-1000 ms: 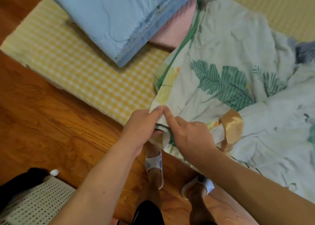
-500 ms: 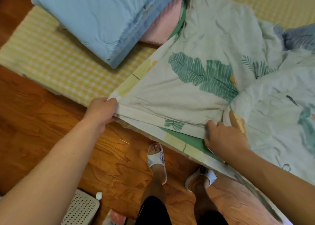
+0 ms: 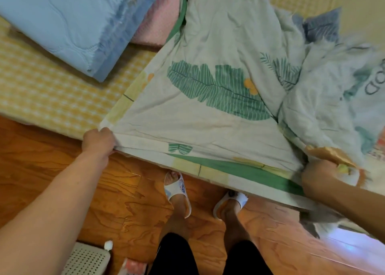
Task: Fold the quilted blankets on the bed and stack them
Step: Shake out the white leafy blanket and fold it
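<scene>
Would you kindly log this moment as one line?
left hand: grips leaf blanket corner | right hand: grips edge | blue blanket: folded

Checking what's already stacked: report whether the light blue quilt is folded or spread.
Folded. The light blue quilt lies as a thick compact block on the yellow checked mattress, layered edges showing along its side.

Under you: warm orange wood-grain floor [image 3: 129, 193]. Low bed in yellow-and-white gingham sheet [image 3: 48, 91] along its upper edge. White perforated basket [image 3: 87, 261] by your left leg. Soft, even light.
</scene>
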